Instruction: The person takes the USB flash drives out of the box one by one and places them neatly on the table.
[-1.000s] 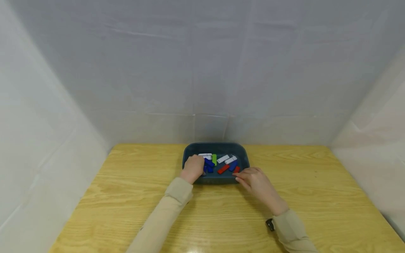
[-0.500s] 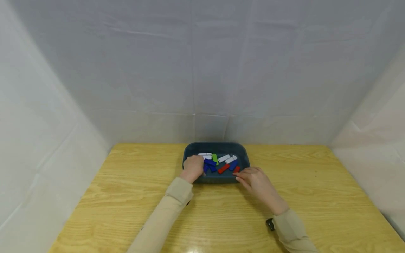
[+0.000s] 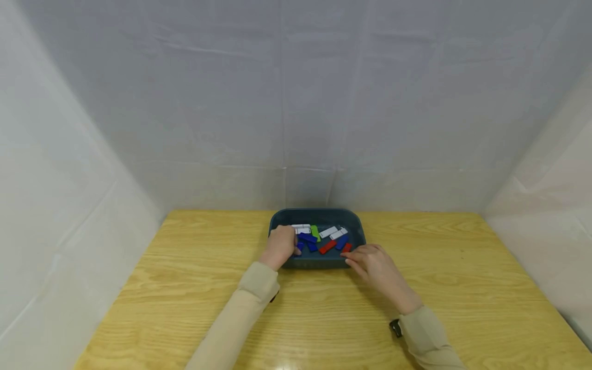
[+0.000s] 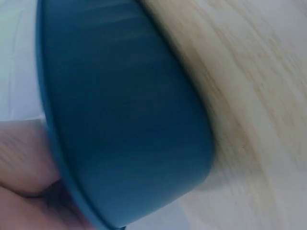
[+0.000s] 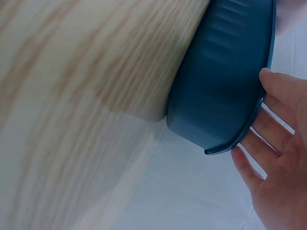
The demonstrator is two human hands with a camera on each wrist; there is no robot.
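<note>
gripping the blue tray (image 3: 319,214), left hand (image 3: 280,247) curls over its rim; right hand (image 3: 372,264) touches its corner, fingers straight.

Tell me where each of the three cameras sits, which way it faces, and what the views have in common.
Head: worn high, looking forward and down at the wooden table; shows the blue tray, both beige sleeves, the left hand and right hand.
Left wrist: low beside the tray, facing its outer wall; part of the left hand shows at the rim.
Right wrist: low at the tray's corner; straight fingers touch the rim.
Shared: all show the tray and table.
</note>
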